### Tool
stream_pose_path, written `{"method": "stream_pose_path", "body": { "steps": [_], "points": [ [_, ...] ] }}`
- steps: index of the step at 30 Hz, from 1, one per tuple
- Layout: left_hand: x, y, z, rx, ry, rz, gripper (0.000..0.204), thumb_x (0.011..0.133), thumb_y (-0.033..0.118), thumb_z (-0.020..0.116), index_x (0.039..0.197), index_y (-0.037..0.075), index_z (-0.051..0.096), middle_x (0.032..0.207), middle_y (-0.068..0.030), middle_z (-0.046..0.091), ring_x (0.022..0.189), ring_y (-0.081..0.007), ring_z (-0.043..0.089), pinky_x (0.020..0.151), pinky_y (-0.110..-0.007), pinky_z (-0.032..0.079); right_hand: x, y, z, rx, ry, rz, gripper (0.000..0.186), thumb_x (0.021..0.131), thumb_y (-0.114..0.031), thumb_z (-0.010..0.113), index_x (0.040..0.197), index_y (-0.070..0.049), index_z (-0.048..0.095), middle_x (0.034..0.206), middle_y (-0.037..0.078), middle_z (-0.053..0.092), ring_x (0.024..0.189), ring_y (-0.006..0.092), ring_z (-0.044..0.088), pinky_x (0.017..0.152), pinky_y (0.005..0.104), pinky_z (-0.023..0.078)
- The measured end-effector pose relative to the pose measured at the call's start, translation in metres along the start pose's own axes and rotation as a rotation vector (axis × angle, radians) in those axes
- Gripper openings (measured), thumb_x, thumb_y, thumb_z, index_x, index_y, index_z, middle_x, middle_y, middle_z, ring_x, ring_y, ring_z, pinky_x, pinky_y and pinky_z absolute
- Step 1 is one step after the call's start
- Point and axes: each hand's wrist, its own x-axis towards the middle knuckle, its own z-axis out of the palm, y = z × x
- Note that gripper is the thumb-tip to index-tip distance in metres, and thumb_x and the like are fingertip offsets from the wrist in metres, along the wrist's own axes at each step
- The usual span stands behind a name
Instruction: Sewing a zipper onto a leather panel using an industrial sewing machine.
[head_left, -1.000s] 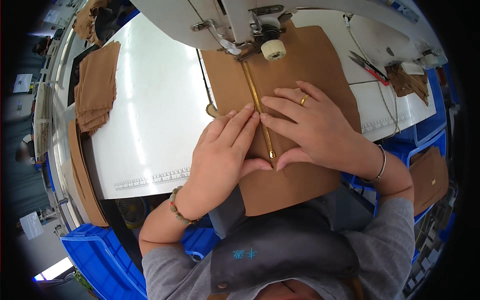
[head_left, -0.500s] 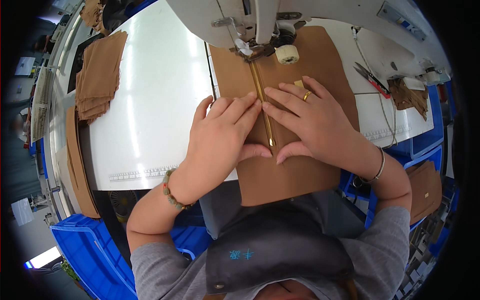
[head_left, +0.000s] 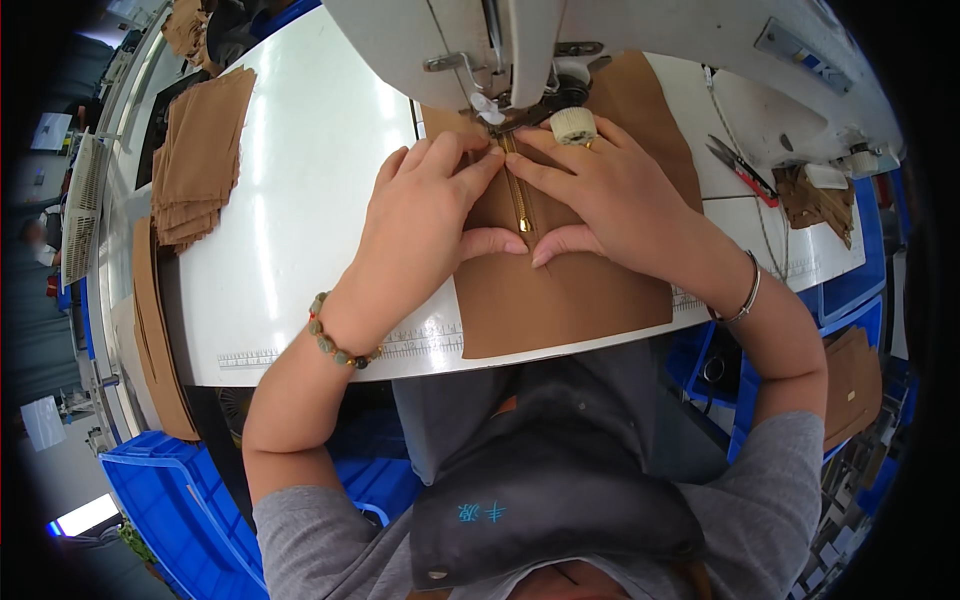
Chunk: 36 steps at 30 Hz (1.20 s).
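A brown panel [head_left: 565,310] with a gold-toned zipper [head_left: 522,215] along its middle lies under the sewing machine [head_left: 460,35], its upper end at the presser foot [head_left: 495,125]. My left hand [head_left: 425,210] presses on the panel left of the zipper, fingertips near the presser foot, thumb beside the zipper pull. My right hand [head_left: 605,200] rests on the panel right of the zipper, fingers apart and reaching toward the needle area, partly behind the white knob [head_left: 573,125]. Neither hand grips anything.
Stacked brown pieces [head_left: 195,160] lie at the left of the white table [head_left: 290,200]. Scissors [head_left: 740,165] and dark brown scraps [head_left: 815,205] lie at the right. Blue bins [head_left: 165,495] stand below both sides, one side holding brown panels [head_left: 850,385]. A person [head_left: 45,240] is at the far left.
Both hands and the brown panel have moved forward toward the machine. The zipper pull is now nearer the presser foot, and the panel's near edge is higher on the table.
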Motion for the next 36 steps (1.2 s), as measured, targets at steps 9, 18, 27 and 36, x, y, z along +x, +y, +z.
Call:
{"method": "stream_pose_path", "body": {
  "steps": [9, 18, 27, 36],
  "points": [
    [-0.002, -0.003, 0.006, -0.100, 0.016, -0.064, 0.076, 0.075, 0.044, 0.086, 0.135, 0.000, 0.069, 0.139, -0.0139, 0.065, 0.122, -0.0331, 0.064, 0.103, -0.042, 0.054, 0.004, 0.008, 0.007, -0.001, 0.074, -0.016, 0.075, 0.078, -0.058, 0.077, 0.131, -0.005, 0.068, 0.128, 0.012, 0.067, 0.128, 0.0309, 0.058, 0.112, 0.0463, 0.044],
    [-0.041, 0.027, 0.007, -0.222, 0.036, -0.097, 0.065, 0.074, 0.029, 0.091, 0.129, 0.000, 0.072, 0.137, -0.0143, 0.069, 0.134, -0.0330, 0.063, 0.108, -0.042, 0.056, -0.018, -0.011, -0.001, 0.173, 0.126, 0.023, 0.045, 0.080, -0.039, 0.082, 0.116, -0.012, 0.075, 0.124, 0.004, 0.068, 0.112, 0.0273, 0.066, 0.096, 0.0408, 0.054],
    [-0.037, 0.027, 0.008, -0.174, 0.070, -0.031, 0.062, 0.077, 0.033, 0.088, 0.126, -0.001, 0.072, 0.133, -0.0130, 0.070, 0.130, -0.0338, 0.065, 0.103, -0.041, 0.057, -0.013, -0.013, -0.005, 0.227, 0.074, 0.032, 0.046, 0.079, -0.037, 0.083, 0.117, -0.012, 0.076, 0.116, 0.003, 0.066, 0.102, 0.0259, 0.065, 0.090, 0.0414, 0.053],
    [-0.031, 0.027, -0.001, 0.001, -0.031, 0.033, 0.065, 0.077, 0.044, 0.085, 0.128, 0.004, 0.074, 0.134, -0.0083, 0.070, 0.130, -0.0281, 0.064, 0.110, -0.045, 0.045, -0.026, -0.022, -0.007, 0.085, -0.008, 0.042, 0.051, 0.084, -0.040, 0.079, 0.127, -0.013, 0.074, 0.139, 0.009, 0.065, 0.133, 0.0275, 0.059, 0.112, 0.0463, 0.048]
  ]
}}
